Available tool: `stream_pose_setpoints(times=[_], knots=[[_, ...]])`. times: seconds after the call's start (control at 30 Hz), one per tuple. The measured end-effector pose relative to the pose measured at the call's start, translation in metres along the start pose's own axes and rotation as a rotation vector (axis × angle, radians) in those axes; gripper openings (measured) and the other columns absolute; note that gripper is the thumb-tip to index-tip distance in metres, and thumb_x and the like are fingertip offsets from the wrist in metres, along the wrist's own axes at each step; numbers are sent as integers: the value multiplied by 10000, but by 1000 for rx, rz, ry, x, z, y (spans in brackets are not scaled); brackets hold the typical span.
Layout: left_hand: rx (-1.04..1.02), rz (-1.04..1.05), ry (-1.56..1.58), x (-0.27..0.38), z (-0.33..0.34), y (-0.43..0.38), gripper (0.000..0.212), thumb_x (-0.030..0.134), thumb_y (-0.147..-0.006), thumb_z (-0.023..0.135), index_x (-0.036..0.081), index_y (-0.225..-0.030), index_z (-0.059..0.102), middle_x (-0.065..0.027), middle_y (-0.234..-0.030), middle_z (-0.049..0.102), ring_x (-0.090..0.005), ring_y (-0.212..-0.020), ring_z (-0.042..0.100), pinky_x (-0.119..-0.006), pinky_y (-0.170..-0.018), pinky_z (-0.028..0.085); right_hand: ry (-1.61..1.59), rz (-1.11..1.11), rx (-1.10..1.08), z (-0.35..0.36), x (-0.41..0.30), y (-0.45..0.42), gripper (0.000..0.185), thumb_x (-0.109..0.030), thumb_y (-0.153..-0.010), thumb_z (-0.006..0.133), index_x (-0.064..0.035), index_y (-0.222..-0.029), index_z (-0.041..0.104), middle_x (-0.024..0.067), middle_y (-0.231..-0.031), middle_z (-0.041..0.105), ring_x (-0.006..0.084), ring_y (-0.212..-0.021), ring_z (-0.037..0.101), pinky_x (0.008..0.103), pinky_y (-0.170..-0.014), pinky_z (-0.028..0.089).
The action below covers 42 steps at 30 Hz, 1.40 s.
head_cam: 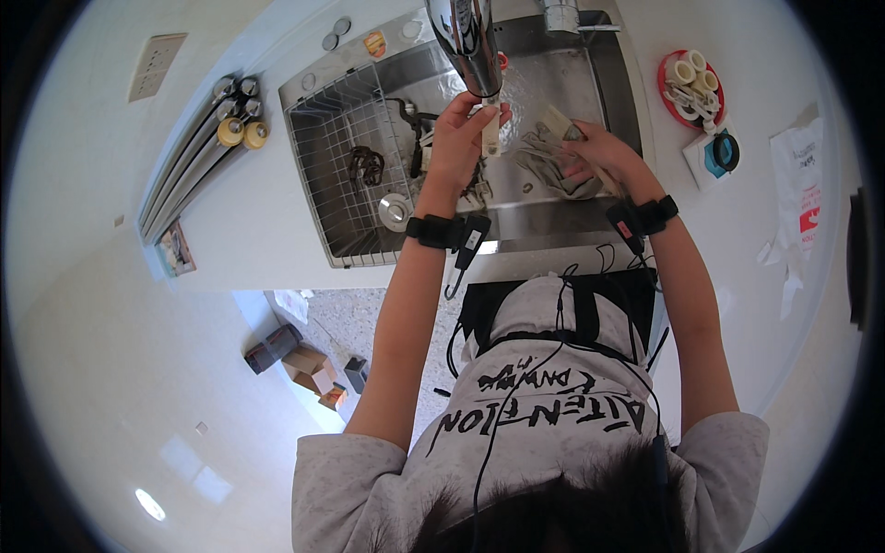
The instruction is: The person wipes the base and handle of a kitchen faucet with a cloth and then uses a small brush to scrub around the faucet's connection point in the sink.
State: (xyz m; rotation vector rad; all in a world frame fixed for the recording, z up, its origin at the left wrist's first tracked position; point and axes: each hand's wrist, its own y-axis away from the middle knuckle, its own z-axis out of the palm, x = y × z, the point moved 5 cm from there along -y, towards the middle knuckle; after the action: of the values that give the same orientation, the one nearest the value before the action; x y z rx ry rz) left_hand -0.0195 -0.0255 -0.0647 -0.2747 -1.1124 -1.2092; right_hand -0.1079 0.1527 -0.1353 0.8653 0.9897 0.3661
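Over the stainless steel sink (pixel 318 238), my left hand (pixel 460 138) holds a small pale, flat strip (pixel 491 135) just below the end of a chrome faucet (pixel 470 48). My right hand (pixel 598 155) grips a pale flat piece (pixel 556 123) with a dark patch, and a grey-beige cloth (pixel 546 162) hangs under and beside it in the basin. What the strip and the piece are made of, I cannot tell. Dark tangled parts (pixel 418 128) lie between the wire rack and my left hand. A round metal drain strainer (pixel 395 211) shows near my left wrist.
A wire rack (pixel 346 124) spans the sink's left side, with a dark coiled thing (pixel 366 166) seen through it. Long metal tubes (pixel 193 152) lie at the left counter end. Right of the sink are a red basket (pixel 665 100) of white fittings and a torn plastic bag (pixel 795 186).
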Motion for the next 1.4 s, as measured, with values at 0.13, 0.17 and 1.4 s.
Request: stream_pose_setpoints(times=[0.13,0.17,1.4], knots=[[-7,-55,34,-4,0,-1,221,24,-835,523,-6,-1051,481,-99,-955,562,-198,-898,576,-330,-835,488,122,26,156,-6,16,4,746,-1,-759,553,-134,-1363,135,112,-891,525,192,-658,596,281,-623,508],[-2,-72,37,-7,0,-2,227,27,-835,525,-4,-1056,477,-96,-954,561,-196,-894,576,-327,-829,490,71,10,178,-9,26,-1,745,0,-767,541,-141,-1368,123,118,-889,521,201,-666,603,283,-632,510],[51,-256,-146,-10,2,-17,250,75,-826,563,-30,-1047,509,-81,-923,580,-159,-796,597,-230,-693,503,12,-895,343,0,-105,89,173,-190,-878,497,-41,-876,585,6,-708,569,43,-577,494,181,-542,376]])
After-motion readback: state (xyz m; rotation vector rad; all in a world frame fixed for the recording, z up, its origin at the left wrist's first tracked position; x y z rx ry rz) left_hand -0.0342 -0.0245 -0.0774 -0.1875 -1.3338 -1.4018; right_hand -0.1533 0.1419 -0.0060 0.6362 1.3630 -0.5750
